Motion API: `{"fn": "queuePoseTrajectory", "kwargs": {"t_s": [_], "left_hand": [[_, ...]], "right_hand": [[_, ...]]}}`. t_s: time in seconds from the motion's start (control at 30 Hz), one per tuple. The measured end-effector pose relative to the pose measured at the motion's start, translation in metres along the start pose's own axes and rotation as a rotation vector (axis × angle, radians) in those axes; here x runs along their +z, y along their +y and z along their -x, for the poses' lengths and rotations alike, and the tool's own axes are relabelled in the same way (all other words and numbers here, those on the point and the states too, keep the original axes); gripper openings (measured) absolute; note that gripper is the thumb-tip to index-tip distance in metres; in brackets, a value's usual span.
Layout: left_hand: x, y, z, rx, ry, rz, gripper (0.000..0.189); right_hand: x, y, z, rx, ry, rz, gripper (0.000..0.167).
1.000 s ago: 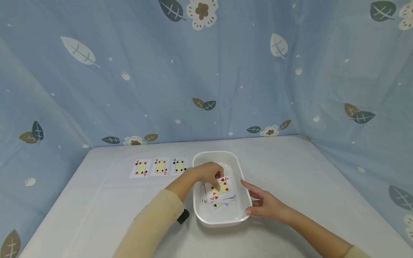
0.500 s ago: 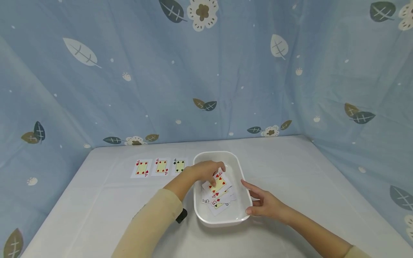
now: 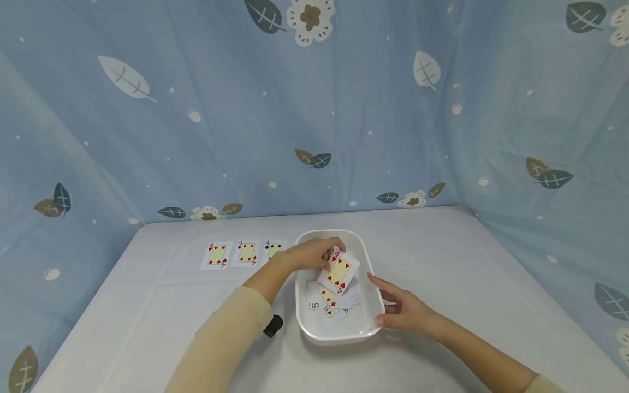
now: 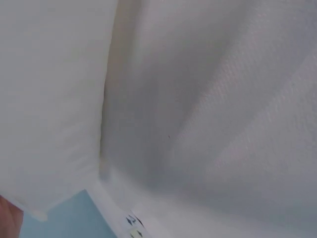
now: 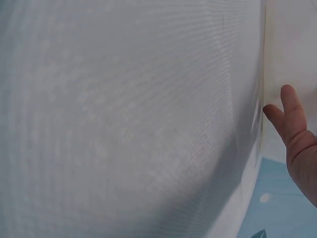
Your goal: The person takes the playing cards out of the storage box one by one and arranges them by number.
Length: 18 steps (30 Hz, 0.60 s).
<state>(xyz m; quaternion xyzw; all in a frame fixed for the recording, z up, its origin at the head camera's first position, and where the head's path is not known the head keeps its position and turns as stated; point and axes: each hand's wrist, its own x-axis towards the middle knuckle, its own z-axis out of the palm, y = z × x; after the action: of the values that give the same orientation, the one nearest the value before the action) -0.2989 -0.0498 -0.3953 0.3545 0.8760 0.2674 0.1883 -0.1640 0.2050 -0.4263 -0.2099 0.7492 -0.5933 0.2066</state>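
In the head view my left hand (image 3: 316, 254) reaches over a white plastic basin (image 3: 366, 322) and pinches a four of hearts (image 3: 339, 271) between thumb and fingers. Several more playing cards (image 3: 314, 300), fives among them, lie overlapped in the basin beneath it. My right hand (image 3: 405, 311) is at the basin's right side, thumb and index finger spread along the rim. The right wrist view shows the right hand (image 5: 297, 131) with two fingers extended against the pale basin wall. Only a sliver of the left hand (image 4: 9, 218) appears in the left wrist view.
Left of the basin, a row of fours lies face up: hearts (image 3: 217, 255), diamonds (image 3: 247, 253) and spades (image 3: 274, 250), the last partly behind my left arm. A small black object (image 3: 273, 326) shows by the left sleeve. A patterned blue curtain (image 3: 314, 109) backs the white table (image 3: 432, 245).
My left hand has lifted the four of hearts off the pile and turned it; the red five beneath shows more. The right hand has stayed at the rim.
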Motion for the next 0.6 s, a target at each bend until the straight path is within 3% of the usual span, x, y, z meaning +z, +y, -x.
{"fn": "queuePoseTrajectory", "kwargs": {"t_s": [0.37,0.6], "left_hand": [[-0.009,-0.006,0.009,0.045,0.196,0.172,0.046],[-0.020,-0.009,0.018,0.113,0.278,0.215,0.046]], "right_hand": [[0.000,-0.002,-0.001,0.012,-0.006,0.005,0.087],[0.001,-0.002,-0.001,0.028,0.008,0.030,0.088]]}}
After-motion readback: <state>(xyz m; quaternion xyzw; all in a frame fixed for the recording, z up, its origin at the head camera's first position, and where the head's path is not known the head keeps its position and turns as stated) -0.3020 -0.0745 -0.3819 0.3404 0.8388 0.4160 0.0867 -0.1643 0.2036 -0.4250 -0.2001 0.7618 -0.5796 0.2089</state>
